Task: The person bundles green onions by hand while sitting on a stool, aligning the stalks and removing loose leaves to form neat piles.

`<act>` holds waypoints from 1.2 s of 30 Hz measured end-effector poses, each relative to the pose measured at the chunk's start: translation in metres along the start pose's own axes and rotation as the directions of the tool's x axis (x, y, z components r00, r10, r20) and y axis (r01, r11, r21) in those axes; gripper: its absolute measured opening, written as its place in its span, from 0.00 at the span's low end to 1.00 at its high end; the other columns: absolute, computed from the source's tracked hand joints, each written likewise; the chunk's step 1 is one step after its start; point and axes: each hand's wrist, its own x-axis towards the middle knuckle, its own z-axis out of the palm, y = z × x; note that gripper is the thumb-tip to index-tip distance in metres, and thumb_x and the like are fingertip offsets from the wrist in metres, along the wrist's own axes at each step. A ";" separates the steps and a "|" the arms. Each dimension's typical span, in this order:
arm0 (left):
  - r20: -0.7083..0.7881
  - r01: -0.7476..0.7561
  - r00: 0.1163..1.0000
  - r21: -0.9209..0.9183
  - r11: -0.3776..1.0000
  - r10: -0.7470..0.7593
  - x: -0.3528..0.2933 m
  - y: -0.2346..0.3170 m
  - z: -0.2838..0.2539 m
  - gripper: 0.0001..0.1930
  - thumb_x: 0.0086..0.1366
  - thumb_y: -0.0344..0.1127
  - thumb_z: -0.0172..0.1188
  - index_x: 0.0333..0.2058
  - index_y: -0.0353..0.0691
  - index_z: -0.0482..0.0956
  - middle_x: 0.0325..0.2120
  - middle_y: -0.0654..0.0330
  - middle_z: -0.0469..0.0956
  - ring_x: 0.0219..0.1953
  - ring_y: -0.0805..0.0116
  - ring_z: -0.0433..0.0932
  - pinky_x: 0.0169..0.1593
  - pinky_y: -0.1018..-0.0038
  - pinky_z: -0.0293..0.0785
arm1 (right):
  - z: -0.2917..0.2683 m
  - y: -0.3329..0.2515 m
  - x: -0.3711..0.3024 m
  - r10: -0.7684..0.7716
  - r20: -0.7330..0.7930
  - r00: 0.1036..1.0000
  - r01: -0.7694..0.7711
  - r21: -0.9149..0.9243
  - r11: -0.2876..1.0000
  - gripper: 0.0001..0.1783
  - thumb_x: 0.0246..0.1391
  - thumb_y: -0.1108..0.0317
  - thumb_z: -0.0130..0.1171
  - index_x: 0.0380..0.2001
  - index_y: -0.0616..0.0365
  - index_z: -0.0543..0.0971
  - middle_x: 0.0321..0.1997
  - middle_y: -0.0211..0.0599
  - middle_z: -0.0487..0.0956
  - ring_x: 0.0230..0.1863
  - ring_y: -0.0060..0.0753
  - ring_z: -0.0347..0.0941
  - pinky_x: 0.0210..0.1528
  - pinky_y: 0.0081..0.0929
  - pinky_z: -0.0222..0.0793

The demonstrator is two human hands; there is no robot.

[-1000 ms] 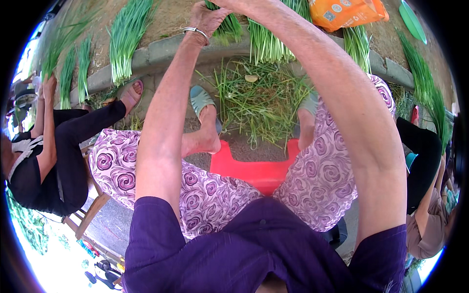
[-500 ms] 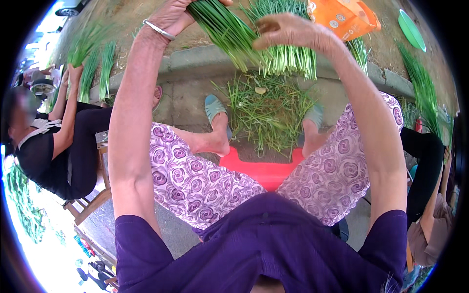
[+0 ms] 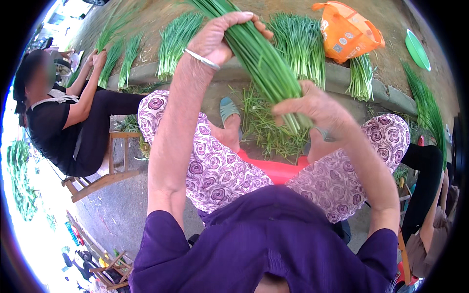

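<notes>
A long bunch of garlic chives [image 3: 264,58] slants across in front of me, its green leaves at the upper left and its pale stem ends at the lower right. My left hand [image 3: 220,41], with a silver bangle at the wrist, is closed around the leafy part. Near the stem ends my right hand [image 3: 317,110] wraps the bunch, one finger across its front; the hand is slightly blurred. Beneath the bunch, between my feet, lies a heap of loose trimmed leaves [image 3: 266,139] on the ground.
Along the kerb [image 3: 234,73] lie a chive pile [image 3: 300,49], another pile [image 3: 180,41] and a smaller bunch [image 3: 361,78] under an orange bag [image 3: 349,31]. A green basin [image 3: 417,50] stands far right. Seated people work on both sides, the left one on a wooden chair [image 3: 117,163].
Both hands have come nearer and to the right with the chives. My right hand, earlier beside the bunch's lower part, now grips near its stem ends. The view has shifted.
</notes>
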 end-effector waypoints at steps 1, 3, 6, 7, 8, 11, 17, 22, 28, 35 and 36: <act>-0.068 -0.005 0.998 0.029 1.000 0.006 -0.004 -0.009 0.000 0.17 0.58 0.41 0.62 0.36 0.31 0.76 0.32 0.51 0.79 0.41 0.52 0.79 0.47 0.60 0.77 | 0.002 0.009 -0.004 0.000 0.026 1.000 0.001 -0.013 1.000 0.22 0.41 0.58 0.68 0.35 0.63 0.77 0.25 0.35 0.79 0.22 0.22 0.74 0.25 0.20 0.71; -0.127 0.068 0.989 -0.084 0.994 -0.079 -0.006 -0.031 0.003 0.20 0.59 0.44 0.62 0.39 0.31 0.74 0.33 0.50 0.79 0.41 0.53 0.79 0.47 0.61 0.77 | 0.011 0.026 -0.008 0.002 0.052 0.999 -0.009 0.137 0.991 0.19 0.44 0.62 0.67 0.35 0.64 0.76 0.25 0.34 0.78 0.21 0.21 0.73 0.22 0.18 0.70; -0.082 0.040 0.995 -0.103 0.994 -0.048 -0.010 -0.062 -0.002 0.31 0.58 0.59 0.57 0.45 0.35 0.71 0.40 0.49 0.77 0.44 0.55 0.77 0.50 0.59 0.74 | 0.022 0.034 -0.017 0.039 0.032 0.999 -0.048 0.360 0.932 0.16 0.49 0.66 0.62 0.38 0.65 0.75 0.26 0.34 0.77 0.20 0.20 0.73 0.22 0.17 0.70; -0.032 0.029 0.999 -0.112 0.993 -0.033 -0.011 -0.071 0.001 0.33 0.57 0.63 0.55 0.46 0.37 0.71 0.41 0.50 0.77 0.45 0.56 0.76 0.52 0.58 0.72 | 0.018 0.036 -0.019 0.006 0.022 1.000 -0.013 0.360 0.933 0.14 0.52 0.67 0.59 0.39 0.67 0.75 0.26 0.33 0.76 0.20 0.19 0.72 0.21 0.16 0.70; 0.020 0.020 1.000 -0.121 0.992 -0.018 -0.011 -0.081 0.004 0.35 0.56 0.66 0.53 0.47 0.38 0.71 0.43 0.51 0.76 0.47 0.57 0.75 0.54 0.57 0.70 | 0.013 0.038 -0.020 -0.013 0.001 1.000 0.012 0.385 0.923 0.15 0.52 0.67 0.59 0.40 0.67 0.75 0.26 0.33 0.76 0.20 0.19 0.72 0.21 0.17 0.70; 0.037 0.044 0.998 0.041 0.998 -0.046 -0.027 -0.097 0.028 0.36 0.57 0.71 0.46 0.51 0.46 0.69 0.43 0.61 0.74 0.45 0.67 0.71 0.53 0.60 0.66 | -0.001 0.038 -0.018 -0.066 -0.064 0.996 0.089 0.482 0.872 0.15 0.53 0.66 0.59 0.40 0.67 0.75 0.26 0.32 0.74 0.20 0.19 0.70 0.21 0.18 0.70; 0.090 0.237 0.966 0.060 0.970 -0.242 -0.047 -0.117 0.034 0.27 0.65 0.57 0.49 0.51 0.39 0.68 0.38 0.60 0.75 0.35 0.72 0.72 0.45 0.67 0.71 | -0.013 0.047 -0.013 -0.082 -0.068 0.994 0.106 0.529 0.842 0.10 0.53 0.67 0.59 0.34 0.64 0.75 0.26 0.33 0.75 0.21 0.20 0.71 0.21 0.20 0.71; 0.041 0.229 0.972 0.084 0.970 -0.233 -0.047 -0.122 0.042 0.25 0.64 0.50 0.54 0.50 0.34 0.70 0.39 0.55 0.76 0.39 0.65 0.77 0.43 0.63 0.76 | -0.007 0.052 -0.015 -0.013 -0.042 0.999 0.031 0.460 0.888 0.10 0.51 0.67 0.61 0.33 0.61 0.74 0.25 0.33 0.75 0.20 0.21 0.72 0.20 0.20 0.72; 0.020 0.206 0.978 0.093 0.974 -0.209 -0.035 -0.121 0.041 0.26 0.66 0.51 0.49 0.51 0.33 0.68 0.43 0.50 0.75 0.40 0.62 0.77 0.40 0.65 0.79 | -0.008 0.051 -0.008 -0.100 -0.066 0.993 0.118 0.416 0.902 0.09 0.51 0.69 0.59 0.34 0.59 0.72 0.25 0.33 0.74 0.20 0.22 0.70 0.20 0.21 0.68; 0.074 0.113 0.992 -0.217 0.970 -0.099 -0.020 -0.112 0.049 0.30 0.63 0.56 0.49 0.50 0.33 0.68 0.41 0.46 0.76 0.44 0.56 0.76 0.48 0.61 0.75 | -0.008 0.051 -0.012 -0.185 -0.058 0.981 0.193 0.337 0.921 0.10 0.51 0.66 0.59 0.31 0.62 0.75 0.23 0.32 0.74 0.19 0.22 0.70 0.20 0.20 0.68; 0.054 0.060 0.997 -0.251 0.966 -0.047 -0.019 -0.111 0.044 0.30 0.63 0.55 0.51 0.51 0.33 0.67 0.42 0.46 0.75 0.44 0.55 0.76 0.48 0.60 0.76 | -0.007 0.052 -0.006 -0.193 0.003 0.981 0.181 0.328 0.927 0.11 0.52 0.65 0.59 0.31 0.63 0.75 0.23 0.32 0.74 0.18 0.21 0.70 0.20 0.20 0.68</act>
